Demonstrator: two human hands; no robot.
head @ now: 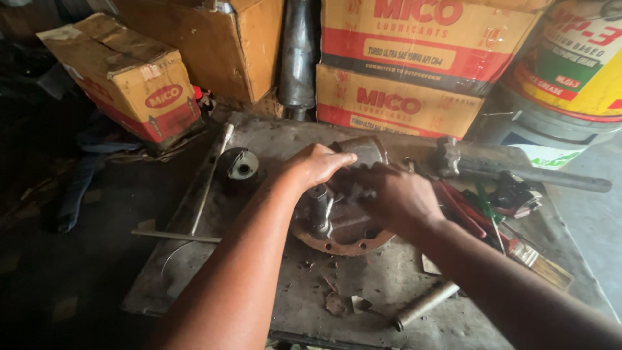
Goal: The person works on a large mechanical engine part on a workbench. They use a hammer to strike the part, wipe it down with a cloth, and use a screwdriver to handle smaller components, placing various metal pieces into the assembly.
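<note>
A greasy metal housing with a round, rust-coloured flange (337,241) lies in the middle of a grimy steel work plate (259,139). My left hand (316,164) rests on top of the housing, fingers curled over its upper part. My right hand (395,198) grips the housing's right side, fingers closed around it. A short dark shaft (319,206) stands up from the housing between my two wrists.
A round black part (240,166) and thin steel rods (208,181) lie at the left. A heavy shaft (518,170) lies at the back right, beside red-handled tools (463,210) and a brush (538,259). A short pipe (426,303) lies near me. Cardboard boxes (402,100) and a bucket (551,123) stand behind.
</note>
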